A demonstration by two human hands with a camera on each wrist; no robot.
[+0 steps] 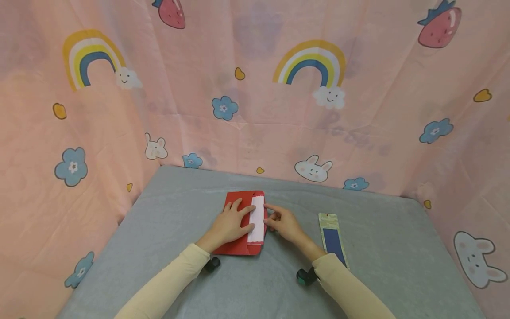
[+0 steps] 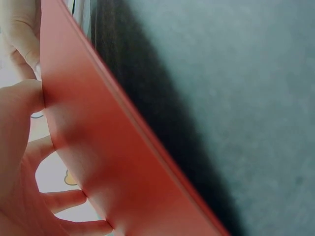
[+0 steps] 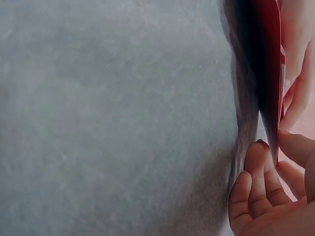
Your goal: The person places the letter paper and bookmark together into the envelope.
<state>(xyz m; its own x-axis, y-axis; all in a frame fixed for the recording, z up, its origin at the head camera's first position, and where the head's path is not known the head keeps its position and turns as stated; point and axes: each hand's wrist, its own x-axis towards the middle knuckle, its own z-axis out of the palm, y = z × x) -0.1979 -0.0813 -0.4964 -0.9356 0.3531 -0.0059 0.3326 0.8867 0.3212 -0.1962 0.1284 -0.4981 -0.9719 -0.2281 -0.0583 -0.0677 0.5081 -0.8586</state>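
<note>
A flat red paper envelope [image 1: 241, 250] lies on the grey cloth, with a white strip [image 1: 256, 232] running along its right side. My left hand [image 1: 229, 225] rests spread on it, thumb and index reaching onto the strip. In the left wrist view, the straight fingertips of the left hand [image 2: 24, 191] touch the red face. At the right edge, my right hand [image 1: 284, 225] holds the envelope's border. The right wrist view shows the edge of the red envelope [image 3: 269, 64] between the thumb and index and the other, curled fingers of the right hand [image 3: 275, 201].
A narrow yellow-green card [image 1: 328, 219] with a dark blue panel lies right of the envelope, partly behind the right forearm. Grey cloth [image 1: 382, 248] covers the table. A pink patterned curtain [image 1: 259, 141] stands behind and at both sides.
</note>
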